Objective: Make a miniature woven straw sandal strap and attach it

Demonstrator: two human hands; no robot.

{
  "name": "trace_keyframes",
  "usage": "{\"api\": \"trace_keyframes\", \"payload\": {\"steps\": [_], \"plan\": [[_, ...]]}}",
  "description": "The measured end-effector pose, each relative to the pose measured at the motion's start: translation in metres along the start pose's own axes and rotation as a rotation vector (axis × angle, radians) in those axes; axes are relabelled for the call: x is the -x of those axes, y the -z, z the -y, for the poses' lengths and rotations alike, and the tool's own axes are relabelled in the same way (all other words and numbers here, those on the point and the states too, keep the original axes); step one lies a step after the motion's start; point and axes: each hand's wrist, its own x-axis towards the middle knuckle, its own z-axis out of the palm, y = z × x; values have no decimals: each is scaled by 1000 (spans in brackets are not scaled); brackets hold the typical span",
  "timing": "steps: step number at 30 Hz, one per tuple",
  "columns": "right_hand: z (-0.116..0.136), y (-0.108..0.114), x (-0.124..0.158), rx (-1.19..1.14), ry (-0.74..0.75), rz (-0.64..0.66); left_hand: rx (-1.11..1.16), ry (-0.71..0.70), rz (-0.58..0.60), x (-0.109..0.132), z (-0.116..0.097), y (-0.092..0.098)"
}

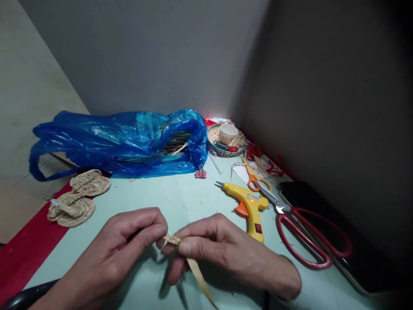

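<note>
Above the pale green tabletop [138, 196], I watched a person's two hands hold a straw strip [172, 239] between them. The left hand [122, 245] had thumb and fingers pinched together on it; the right hand [219, 245] clamped it close beside. Only a short stretch looked folded or plaited, and a flat tail hung loose below the right hand, so I judged that part left undone. How much the fingers hid, I couldn't tell. Woven pieces [90, 183] farther left looked nearer finished; the yellow glue gun [248, 199] lay unheld.

A grey wall [155, 56] (dimmer toward the right) backs a pale-green tabletop [183, 196].
</note>
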Motion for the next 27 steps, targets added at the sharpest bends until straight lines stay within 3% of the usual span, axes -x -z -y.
{"api": "trace_keyframes", "payload": {"steps": [3, 6, 9, 11, 13, 15, 21, 27], "plan": [[6, 8, 1, -39, -25, 150, 27, 4, 20, 2, 0, 0], [11, 12, 3, -1, -63, 138, 1, 1, 43, 0, 2, 4], [14, 15, 7, -80, -1, 12, -70, 31, 73, -6, 7, 12], [14, 18, 9, -102, 135, -170, -92, 68, 75, -9, 9, 16], [12, 20, 8, 16, 249, -380, -90, 75, 76, -9, 11, 17], [9, 20, 6, 195, 273, -498, -84, 44, 97, -7, 12, 15], [6, 7, 0, 432, 158, -448, -88, -4, 122, -5, 10, 7], [5, 3, 1, 485, 202, -484, -47, -16, 156, -7, 12, 2]]}}
